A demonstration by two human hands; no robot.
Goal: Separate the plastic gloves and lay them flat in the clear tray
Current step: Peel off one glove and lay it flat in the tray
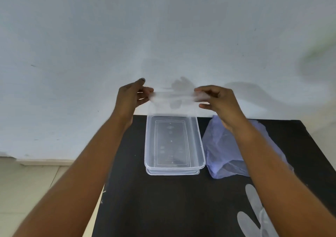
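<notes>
Thin film glove (173, 95) stretched above clear tray (174, 144).
Left hand (131, 98) and right hand (221, 104) each pinch an edge; advise lowering it level, keeping tension.

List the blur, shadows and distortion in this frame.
Head view: the glove stretched between the left hand and right hand is smeared by motion; the hands cast soft shadows on the wall; wide-angle stretch enlarges the forearms; a green blur sits at the right edge.
</notes>
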